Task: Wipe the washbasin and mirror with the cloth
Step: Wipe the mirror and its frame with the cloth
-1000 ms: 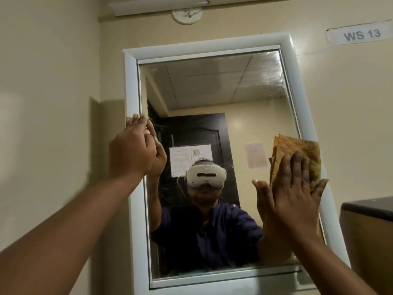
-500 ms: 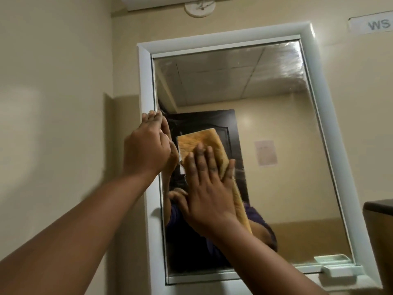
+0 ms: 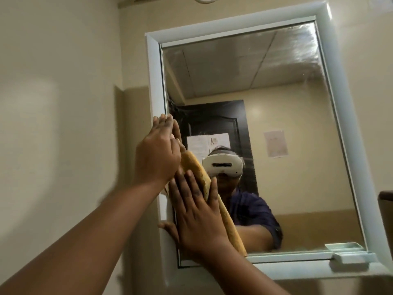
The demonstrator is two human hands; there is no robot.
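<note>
The cloth point(image 3: 197, 173) lies flat on the mirror point(image 3: 276, 124) at about 8 o'clock on the glass, pressed there by the right hand point(image 3: 195, 211) with fingers straight and spread. The left hand point(image 3: 157, 154), fingers straight and together, braces on the white frame point(image 3: 154, 81) at 9 o'clock. The likely slip: the cloth riding onto that frame or bumping the left hand. Open glass runs toward 12 through 4 o'clock; a soap dish point(image 3: 350, 253) waits at 5.
</note>
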